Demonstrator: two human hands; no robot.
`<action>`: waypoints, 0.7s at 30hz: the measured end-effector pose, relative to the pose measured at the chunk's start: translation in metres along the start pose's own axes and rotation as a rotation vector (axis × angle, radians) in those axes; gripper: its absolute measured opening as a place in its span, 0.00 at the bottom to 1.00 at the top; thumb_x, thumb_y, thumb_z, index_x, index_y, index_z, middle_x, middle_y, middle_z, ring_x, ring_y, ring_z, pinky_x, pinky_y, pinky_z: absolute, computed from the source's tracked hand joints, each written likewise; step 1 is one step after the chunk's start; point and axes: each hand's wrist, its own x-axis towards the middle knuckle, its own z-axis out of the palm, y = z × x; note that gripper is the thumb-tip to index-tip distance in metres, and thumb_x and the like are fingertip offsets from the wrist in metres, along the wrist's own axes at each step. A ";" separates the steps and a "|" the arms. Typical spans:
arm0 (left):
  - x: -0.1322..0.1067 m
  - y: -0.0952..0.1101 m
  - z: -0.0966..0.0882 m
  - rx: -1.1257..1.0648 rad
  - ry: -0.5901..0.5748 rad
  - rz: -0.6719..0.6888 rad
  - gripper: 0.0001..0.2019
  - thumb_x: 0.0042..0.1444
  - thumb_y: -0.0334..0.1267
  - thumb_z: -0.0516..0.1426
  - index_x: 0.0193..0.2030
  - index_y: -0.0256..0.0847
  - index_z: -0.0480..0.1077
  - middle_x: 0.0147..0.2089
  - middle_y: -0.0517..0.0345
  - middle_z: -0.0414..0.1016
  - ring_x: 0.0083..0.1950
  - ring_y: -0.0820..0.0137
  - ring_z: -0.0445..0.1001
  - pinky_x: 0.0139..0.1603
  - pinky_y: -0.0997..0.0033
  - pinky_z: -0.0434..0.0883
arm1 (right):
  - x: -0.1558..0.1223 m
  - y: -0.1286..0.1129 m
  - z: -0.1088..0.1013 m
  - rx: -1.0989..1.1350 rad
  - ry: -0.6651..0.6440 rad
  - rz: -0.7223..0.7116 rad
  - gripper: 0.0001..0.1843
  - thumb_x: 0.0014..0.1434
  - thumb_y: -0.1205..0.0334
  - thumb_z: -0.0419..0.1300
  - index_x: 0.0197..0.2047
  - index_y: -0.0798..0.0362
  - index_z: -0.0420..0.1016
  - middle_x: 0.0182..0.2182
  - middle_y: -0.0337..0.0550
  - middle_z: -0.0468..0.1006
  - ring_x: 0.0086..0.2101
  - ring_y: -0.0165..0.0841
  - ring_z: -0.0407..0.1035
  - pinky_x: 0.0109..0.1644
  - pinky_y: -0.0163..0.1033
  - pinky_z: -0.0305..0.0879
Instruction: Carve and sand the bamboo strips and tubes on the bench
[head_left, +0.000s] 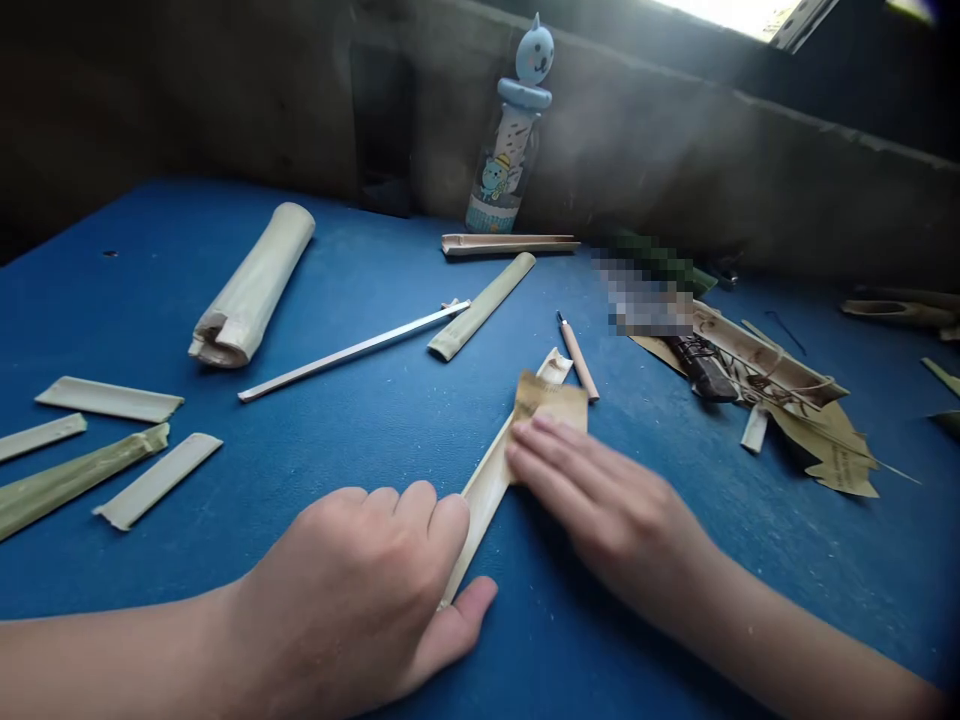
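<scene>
The left hand (pixel 352 590) is curled, with its fingers bent and its thumb (pixel 472 610) poking out. It holds the low end of a long, pale bamboo strip (pixel 491 485) that lies slanted on the blue table (pixel 375 450) between the two hands. The right hand (pixel 607 510) is flat, with its fingers close together, and it presses a folded tan sheet (pixel 551 400) onto the top part of the strip. Just past the right fingers lies a small carving knife with a wood handle (pixel 577 358). Farther ahead of the hands are a green bamboo slat (pixel 480 305), a long white bamboo stick (pixel 352 350), and a fat, split bamboo tube (pixel 251 285). More flat bamboo pieces (pixel 109 400) lie to the left of the left hand. To the right of the right hand is a messy pile of dry leaves and bamboo scraps (pixel 780 390). A bottle with a blue cap (pixel 510 130) leans on the wall far ahead.
</scene>
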 end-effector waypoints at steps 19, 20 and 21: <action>-0.007 0.004 0.002 0.037 -0.008 -0.005 0.07 0.62 0.45 0.54 0.34 0.49 0.64 0.27 0.61 0.66 0.22 0.61 0.68 0.21 0.58 0.62 | -0.008 0.005 0.005 0.346 0.000 -0.172 0.21 0.74 0.72 0.52 0.62 0.62 0.81 0.63 0.54 0.81 0.67 0.42 0.73 0.74 0.49 0.69; -0.007 0.004 0.002 0.038 -0.019 -0.006 0.08 0.62 0.46 0.55 0.34 0.49 0.64 0.27 0.62 0.66 0.22 0.61 0.68 0.21 0.58 0.62 | -0.009 0.009 0.005 0.352 -0.005 -0.166 0.21 0.74 0.74 0.52 0.63 0.63 0.80 0.63 0.55 0.81 0.66 0.42 0.73 0.74 0.49 0.70; -0.008 0.004 0.002 0.042 -0.024 -0.008 0.09 0.62 0.47 0.55 0.33 0.49 0.63 0.26 0.62 0.65 0.22 0.62 0.67 0.21 0.58 0.62 | -0.010 0.014 0.006 0.337 -0.011 -0.147 0.21 0.74 0.75 0.52 0.64 0.63 0.79 0.63 0.55 0.81 0.66 0.42 0.73 0.73 0.49 0.71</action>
